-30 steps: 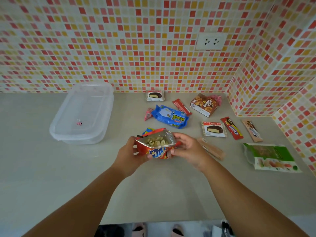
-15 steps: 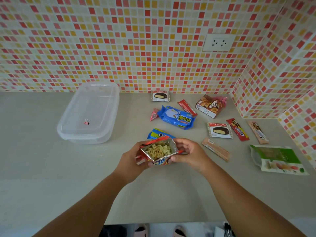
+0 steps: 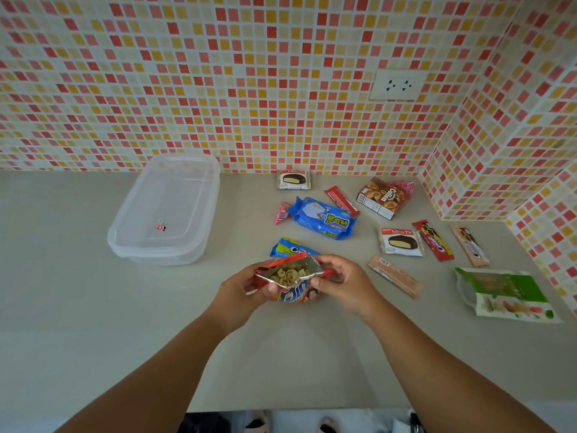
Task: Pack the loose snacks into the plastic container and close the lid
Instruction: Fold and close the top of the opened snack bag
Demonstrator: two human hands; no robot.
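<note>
Both hands hold an opened red snack bag [image 3: 292,284] above the counter; pale ring-shaped snacks show in its foil mouth. My left hand [image 3: 240,292] grips the bag's left side and my right hand [image 3: 340,284] pinches its right edge. The clear plastic container [image 3: 165,210] sits at the back left with its lid on and a small pink clip on top. Behind the bag lie a blue Oreo pack [image 3: 288,248], a large blue wafer pack [image 3: 323,218], two choco pies [image 3: 293,179] [image 3: 401,241], and a Collon box [image 3: 382,198].
Red stick packs [image 3: 342,200] [image 3: 432,240], tan stick packs [image 3: 394,276] [image 3: 470,245], a small pink wrapper [image 3: 282,213] and a green-and-white pouch [image 3: 505,293] lie to the right. Tiled walls close the back and right corner. A wall socket [image 3: 396,84] sits above.
The hands with the red bag stay near the counter's middle; the bag's mouth has tilted and flattened slightly. The camera view has shifted a little. Nothing else has moved.
</note>
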